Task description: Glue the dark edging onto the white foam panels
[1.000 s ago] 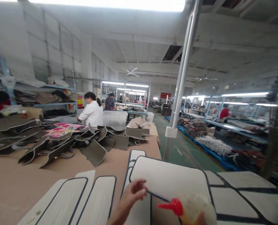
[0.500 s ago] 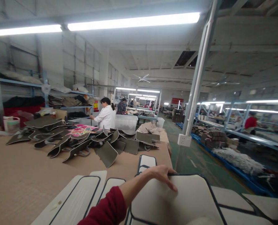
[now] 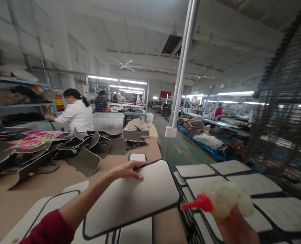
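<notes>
My left hand [image 3: 129,170] grips the far edge of a cream panel with dark edging [image 3: 137,200], thumb on its face and the other fingers hidden beneath. The panel is tilted above the table's right end. In my right hand [image 3: 238,225] is a squeeze glue bottle [image 3: 232,198], cloudy and yellowish, its red nozzle [image 3: 200,203] pointing left toward the panel's near right corner. The nozzle looks apart from the panel. Beneath the held panel lie more cream pieces [image 3: 137,232], and another flat piece [image 3: 51,210] lies to the left.
Stacked dark-edged cream panels [image 3: 253,183] lie at right. Curved olive-brown pieces [image 3: 81,161] are heaped on the brown tabletop [image 3: 66,176]. A metal post [image 3: 183,64] with a socket box [image 3: 171,131] stands beyond, and dark mesh [image 3: 282,88] hangs at right. A co-worker [image 3: 76,113] stands across the table.
My view has swung right. The panel in my left hand has shifted left and tilted, and my right hand with the glue bottle has come into view.
</notes>
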`<move>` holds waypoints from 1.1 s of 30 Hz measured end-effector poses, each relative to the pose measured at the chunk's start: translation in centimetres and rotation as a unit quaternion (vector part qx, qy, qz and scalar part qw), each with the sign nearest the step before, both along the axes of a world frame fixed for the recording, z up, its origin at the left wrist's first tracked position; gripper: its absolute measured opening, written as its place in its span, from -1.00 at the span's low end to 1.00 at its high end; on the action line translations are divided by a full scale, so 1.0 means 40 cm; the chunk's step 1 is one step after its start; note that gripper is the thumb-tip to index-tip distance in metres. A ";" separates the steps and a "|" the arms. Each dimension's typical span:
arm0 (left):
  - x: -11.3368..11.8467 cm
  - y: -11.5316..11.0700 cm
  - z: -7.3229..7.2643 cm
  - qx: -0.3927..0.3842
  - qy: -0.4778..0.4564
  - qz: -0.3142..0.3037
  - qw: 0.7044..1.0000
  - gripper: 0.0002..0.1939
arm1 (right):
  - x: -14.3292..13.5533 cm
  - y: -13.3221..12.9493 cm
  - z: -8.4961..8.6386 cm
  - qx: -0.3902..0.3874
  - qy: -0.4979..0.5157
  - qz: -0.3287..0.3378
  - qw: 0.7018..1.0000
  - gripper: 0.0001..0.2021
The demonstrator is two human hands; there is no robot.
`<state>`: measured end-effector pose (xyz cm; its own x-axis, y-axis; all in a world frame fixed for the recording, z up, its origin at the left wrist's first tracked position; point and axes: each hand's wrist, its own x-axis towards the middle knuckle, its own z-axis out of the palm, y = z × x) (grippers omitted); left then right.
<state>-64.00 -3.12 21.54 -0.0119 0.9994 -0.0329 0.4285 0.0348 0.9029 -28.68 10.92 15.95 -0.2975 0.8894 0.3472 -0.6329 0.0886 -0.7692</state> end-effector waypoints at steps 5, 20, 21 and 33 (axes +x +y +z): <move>0.021 -0.039 0.021 -0.033 0.042 -0.070 0.996 -0.22 | -0.023 0.043 0.134 -0.007 0.000 -0.048 0.999 -0.46; 0.025 -0.068 0.075 -0.086 0.066 -0.150 0.983 -0.23 | -0.023 0.030 0.183 0.139 -0.074 0.062 0.986 -0.61; 0.024 -0.068 0.078 -0.086 0.066 -0.151 0.982 -0.23 | -0.020 0.029 0.184 0.147 -0.071 0.065 0.984 -0.61; 0.020 -0.073 0.078 -0.083 0.003 -0.167 0.983 -0.33 | 0.001 -0.002 0.179 0.080 -0.125 -0.005 0.989 -0.52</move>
